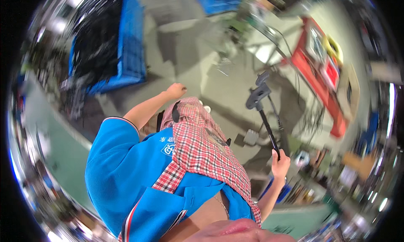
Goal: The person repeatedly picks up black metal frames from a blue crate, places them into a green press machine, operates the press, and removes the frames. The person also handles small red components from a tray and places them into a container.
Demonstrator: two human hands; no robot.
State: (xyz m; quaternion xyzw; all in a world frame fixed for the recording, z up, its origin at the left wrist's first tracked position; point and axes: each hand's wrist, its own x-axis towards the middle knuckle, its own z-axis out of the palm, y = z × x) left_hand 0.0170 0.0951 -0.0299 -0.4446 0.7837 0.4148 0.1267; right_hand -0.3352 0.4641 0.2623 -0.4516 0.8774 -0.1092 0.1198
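My right hand (281,163) is wrapped round the lower end of a black rod with a grey bracket-like head (259,97). The rod points away from me, out over the floor, and a second thin dark rod runs beside it. In front of my waist, my left hand (176,91) hangs apart from everything around it, its fingers curled in. A small dark spot shows at its fingertips, and what lies inside the curl is hidden. A red checked apron (208,151) covers my front over a blue shirt.
A large blue crate (132,52) filled with black parts stands at the far left, and another blue crate (216,0) farther off. On the right is a red-framed stand (313,80) holding a yellow roll (333,48) and loose items. A green surface (61,145) lies at left.
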